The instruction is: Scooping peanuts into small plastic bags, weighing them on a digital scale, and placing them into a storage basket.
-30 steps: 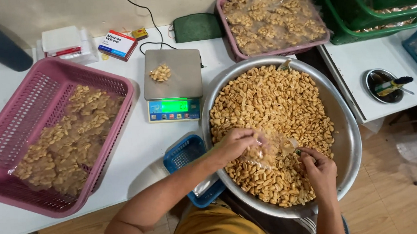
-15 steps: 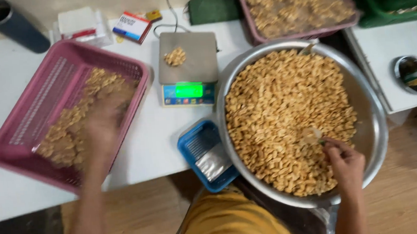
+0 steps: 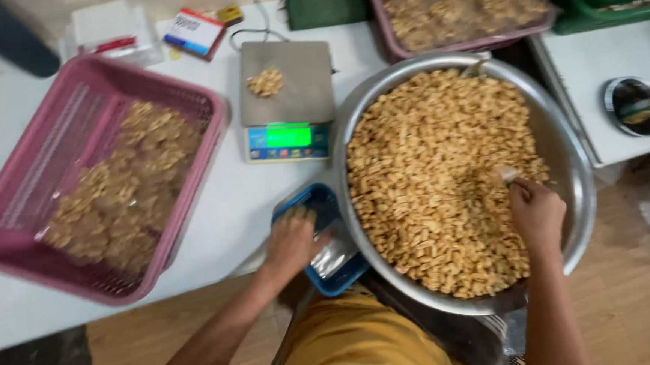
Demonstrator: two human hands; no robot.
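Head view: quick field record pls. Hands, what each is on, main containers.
left hand: reaching into small blue basket, on clear bags
right hand: in metal basin, gripping a scoop, mostly hidden
basin contents: peanuts, loose
pink basket: bagged peanuts inside
scale: small pile of peanuts on platform, display lit
table: white

the left hand (image 3: pixel 292 241) is blurred and hides part of the blue basket (image 3: pixel 319 205). the top edge cuts off the dark cup (image 3: pixel 0 33).
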